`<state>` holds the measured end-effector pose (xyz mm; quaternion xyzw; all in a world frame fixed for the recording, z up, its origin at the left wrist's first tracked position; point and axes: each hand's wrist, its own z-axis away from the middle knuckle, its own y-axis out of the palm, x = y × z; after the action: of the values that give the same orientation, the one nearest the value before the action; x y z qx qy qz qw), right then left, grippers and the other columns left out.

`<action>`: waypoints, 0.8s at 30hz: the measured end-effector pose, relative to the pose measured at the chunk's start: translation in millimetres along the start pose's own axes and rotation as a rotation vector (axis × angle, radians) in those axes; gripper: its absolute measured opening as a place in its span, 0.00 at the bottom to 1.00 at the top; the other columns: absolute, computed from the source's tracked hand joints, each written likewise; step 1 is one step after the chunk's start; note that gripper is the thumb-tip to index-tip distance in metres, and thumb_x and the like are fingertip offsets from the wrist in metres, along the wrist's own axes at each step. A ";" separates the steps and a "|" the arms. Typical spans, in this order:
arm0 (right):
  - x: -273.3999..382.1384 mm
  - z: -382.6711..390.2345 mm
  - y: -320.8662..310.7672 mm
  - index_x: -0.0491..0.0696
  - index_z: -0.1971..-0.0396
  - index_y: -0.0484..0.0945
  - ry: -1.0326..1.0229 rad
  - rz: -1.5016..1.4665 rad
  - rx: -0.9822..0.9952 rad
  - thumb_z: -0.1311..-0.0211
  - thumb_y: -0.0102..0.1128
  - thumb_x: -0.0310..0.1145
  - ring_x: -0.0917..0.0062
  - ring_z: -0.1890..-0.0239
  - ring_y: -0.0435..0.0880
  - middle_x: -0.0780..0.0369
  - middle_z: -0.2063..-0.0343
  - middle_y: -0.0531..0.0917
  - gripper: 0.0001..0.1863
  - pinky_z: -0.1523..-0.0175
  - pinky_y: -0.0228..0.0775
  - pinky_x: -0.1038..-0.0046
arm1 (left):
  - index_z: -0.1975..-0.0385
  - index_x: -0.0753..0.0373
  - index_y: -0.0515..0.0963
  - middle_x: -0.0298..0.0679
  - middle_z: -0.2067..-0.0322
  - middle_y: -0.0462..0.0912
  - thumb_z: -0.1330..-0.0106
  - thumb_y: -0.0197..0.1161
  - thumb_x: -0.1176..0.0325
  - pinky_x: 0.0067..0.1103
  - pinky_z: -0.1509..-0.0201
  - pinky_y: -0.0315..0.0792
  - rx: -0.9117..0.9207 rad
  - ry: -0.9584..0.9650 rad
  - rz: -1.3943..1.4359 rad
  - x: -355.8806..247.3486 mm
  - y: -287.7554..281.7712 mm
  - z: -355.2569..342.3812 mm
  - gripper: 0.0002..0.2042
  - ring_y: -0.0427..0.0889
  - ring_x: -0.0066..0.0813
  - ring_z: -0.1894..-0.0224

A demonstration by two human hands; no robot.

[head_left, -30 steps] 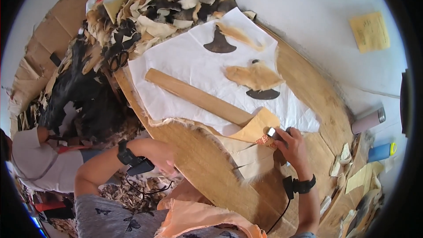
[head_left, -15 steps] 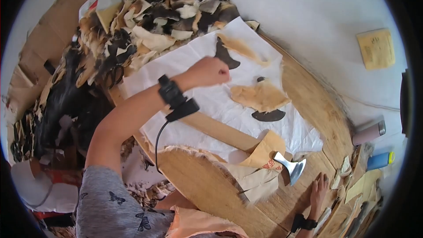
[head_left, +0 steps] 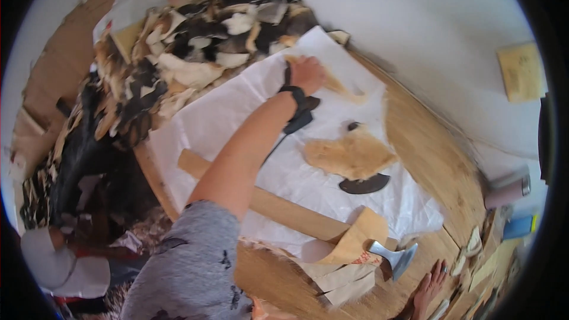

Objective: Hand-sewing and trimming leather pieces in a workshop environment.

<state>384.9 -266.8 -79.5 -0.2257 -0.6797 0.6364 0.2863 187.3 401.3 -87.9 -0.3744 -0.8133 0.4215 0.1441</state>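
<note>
My left hand reaches to the far part of the white sheet. It rests over a narrow tan fur piece, beside a dark flat piece mostly hidden by the hand and wrist strap. Its fingers are blurred and turned away. Nearer lies a larger tan fur piece, covering part of a dark flat piece with a curved edge. My right hand lies palm down on the wooden table, fingers stretched out, holding nothing. Beyond it sits a shiny half-moon blade.
A wooden strip crosses the sheet, its end under a curled tan piece. Fur scraps are heaped at the back left. A pink bottle and a blue container stand right. Another person's white clothing shows lower left.
My left hand has moved away from me and slightly right, onto the narrow fur piece. My right hand stays flat on the table. The view has shifted a little.
</note>
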 end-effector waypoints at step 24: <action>-38.6 -9.8 -2.6 0.42 0.50 0.73 -0.032 -0.682 -0.069 0.37 0.53 0.35 0.66 0.46 0.72 0.54 0.49 0.74 0.18 0.40 0.60 0.70 | 0.64 0.60 0.71 0.25 0.74 0.69 0.32 0.52 0.66 0.11 0.77 0.58 1.164 -0.448 1.572 -211.6 -271.6 163.0 0.05 0.64 0.07 0.76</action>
<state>420.0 -285.7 -80.5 0.0150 -0.7414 0.4843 0.4643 108.9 53.6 46.5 -0.5886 -0.0106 0.7901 -0.1710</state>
